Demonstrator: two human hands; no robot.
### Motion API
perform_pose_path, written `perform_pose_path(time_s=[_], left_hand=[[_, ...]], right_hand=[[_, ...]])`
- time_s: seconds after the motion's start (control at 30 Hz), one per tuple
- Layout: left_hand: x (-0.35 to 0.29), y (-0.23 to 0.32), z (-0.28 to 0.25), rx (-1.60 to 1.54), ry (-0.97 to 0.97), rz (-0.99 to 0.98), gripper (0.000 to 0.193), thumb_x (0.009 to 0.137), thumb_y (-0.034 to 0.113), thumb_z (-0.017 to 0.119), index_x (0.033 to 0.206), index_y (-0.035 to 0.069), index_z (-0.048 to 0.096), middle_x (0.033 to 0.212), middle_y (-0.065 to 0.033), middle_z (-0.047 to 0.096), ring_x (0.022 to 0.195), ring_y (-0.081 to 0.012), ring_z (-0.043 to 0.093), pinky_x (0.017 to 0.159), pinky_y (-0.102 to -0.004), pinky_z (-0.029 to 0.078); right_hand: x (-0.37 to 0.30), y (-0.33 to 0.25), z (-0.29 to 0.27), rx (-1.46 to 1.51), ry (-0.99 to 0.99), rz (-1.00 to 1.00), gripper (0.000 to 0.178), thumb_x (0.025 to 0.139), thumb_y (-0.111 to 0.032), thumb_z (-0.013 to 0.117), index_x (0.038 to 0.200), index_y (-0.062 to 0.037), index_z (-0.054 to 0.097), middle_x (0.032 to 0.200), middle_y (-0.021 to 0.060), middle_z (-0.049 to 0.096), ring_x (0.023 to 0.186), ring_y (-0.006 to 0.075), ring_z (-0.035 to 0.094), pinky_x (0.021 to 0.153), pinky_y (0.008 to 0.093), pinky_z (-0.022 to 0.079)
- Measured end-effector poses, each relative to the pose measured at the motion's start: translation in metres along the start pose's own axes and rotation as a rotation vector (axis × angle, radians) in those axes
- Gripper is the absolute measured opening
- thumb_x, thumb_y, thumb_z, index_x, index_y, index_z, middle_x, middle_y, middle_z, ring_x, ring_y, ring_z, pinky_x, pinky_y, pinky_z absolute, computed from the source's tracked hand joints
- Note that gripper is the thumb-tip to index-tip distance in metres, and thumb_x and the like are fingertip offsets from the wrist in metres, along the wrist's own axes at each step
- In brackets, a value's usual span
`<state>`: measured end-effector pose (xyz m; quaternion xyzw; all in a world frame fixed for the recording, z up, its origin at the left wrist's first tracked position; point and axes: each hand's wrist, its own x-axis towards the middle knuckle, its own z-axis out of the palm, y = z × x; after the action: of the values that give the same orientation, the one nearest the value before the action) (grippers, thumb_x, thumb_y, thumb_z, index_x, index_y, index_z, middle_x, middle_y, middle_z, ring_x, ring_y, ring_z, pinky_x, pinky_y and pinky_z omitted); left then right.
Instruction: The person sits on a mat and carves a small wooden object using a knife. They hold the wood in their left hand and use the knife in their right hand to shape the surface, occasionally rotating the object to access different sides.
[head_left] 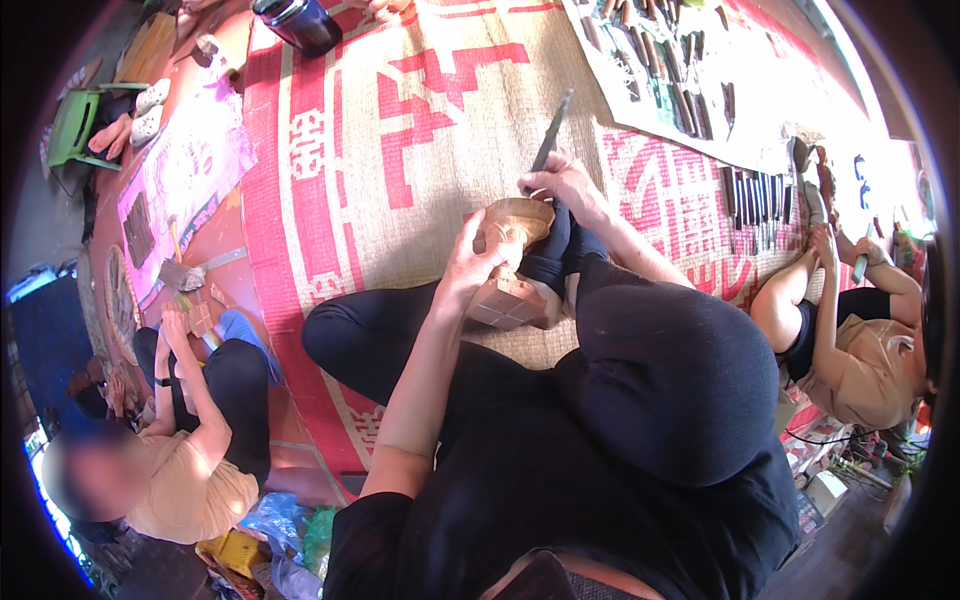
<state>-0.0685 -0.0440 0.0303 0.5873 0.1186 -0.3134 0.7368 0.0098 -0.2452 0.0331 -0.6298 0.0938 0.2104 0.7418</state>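
Observation:
My left hand (472,258) is closed round the stem of a light-brown wooden carving (520,214). It has a round, bowl-like top and a blocky base (508,305) marked with lines, which rests by my crossed legs. Closed on a slim dark carving tool (553,130), my right hand (570,187) is at the far rim of the bowl. One end of the tool points up and away; the end near the wood is hidden by my fingers.
A red and straw-coloured mat (480,110) lies under me. Several carving tools lie on a pale cloth (640,90) at the far right, and others stand in a row (757,200) closer in. A dark jar (300,25) is at far left. People sit on both sides, working with their hands.

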Motion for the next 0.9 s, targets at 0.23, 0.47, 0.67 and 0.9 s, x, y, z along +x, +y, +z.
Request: perform_pose_path(time_s=[0.23, 0.47, 0.67, 0.9], left_hand=[[-0.003, 0.004, 0.004, 0.041, 0.033, 0.005, 0.094, 0.073, 0.028, 0.076, 0.141, -0.002, 0.018, 0.121, -0.0179, 0.047, 0.101, -0.0225, 0.054, 0.078, -0.0316, 0.049], [-0.002, 0.006, 0.005, 0.083, 0.045, 0.023, 0.093, 0.071, 0.028, 0.076, 0.140, -0.002, 0.023, 0.116, -0.0166, 0.050, 0.098, -0.0211, 0.055, 0.078, -0.0301, 0.048], [-0.004, 0.009, 0.007, 0.152, 0.081, 0.031, 0.091, 0.071, 0.029, 0.075, 0.140, -0.001, 0.024, 0.116, -0.0171, 0.049, 0.101, -0.0219, 0.054, 0.079, -0.0307, 0.048], [-0.006, 0.011, 0.010, 0.079, 0.060, 0.004, 0.092, 0.070, 0.031, 0.076, 0.140, 0.000, 0.025, 0.116, -0.0170, 0.049, 0.103, -0.0229, 0.053, 0.079, -0.0318, 0.049]], right_hand=[[0.012, 0.014, -0.003, -0.113, 0.048, 0.090, 0.016, 0.076, -0.016, 0.069, 0.079, -0.0015, 0.063, 0.066, 0.0042, 0.060, 0.061, 0.0117, 0.056, 0.058, 0.0253, 0.045], [0.014, 0.025, 0.001, -0.262, -0.051, 0.007, 0.012, 0.074, -0.011, 0.070, 0.075, -0.0016, 0.062, 0.065, 0.0039, 0.061, 0.057, 0.0109, 0.055, 0.055, 0.0234, 0.045], [0.011, 0.010, 0.011, -0.162, 0.107, 0.013, 0.008, 0.076, -0.008, 0.068, 0.077, -0.0025, 0.061, 0.065, 0.0040, 0.061, 0.055, 0.0097, 0.056, 0.052, 0.0218, 0.045], [0.007, 0.014, 0.008, -0.194, -0.061, -0.020, 0.015, 0.076, -0.013, 0.069, 0.081, -0.0009, 0.063, 0.069, 0.0036, 0.062, 0.061, 0.0111, 0.056, 0.057, 0.0243, 0.046]])
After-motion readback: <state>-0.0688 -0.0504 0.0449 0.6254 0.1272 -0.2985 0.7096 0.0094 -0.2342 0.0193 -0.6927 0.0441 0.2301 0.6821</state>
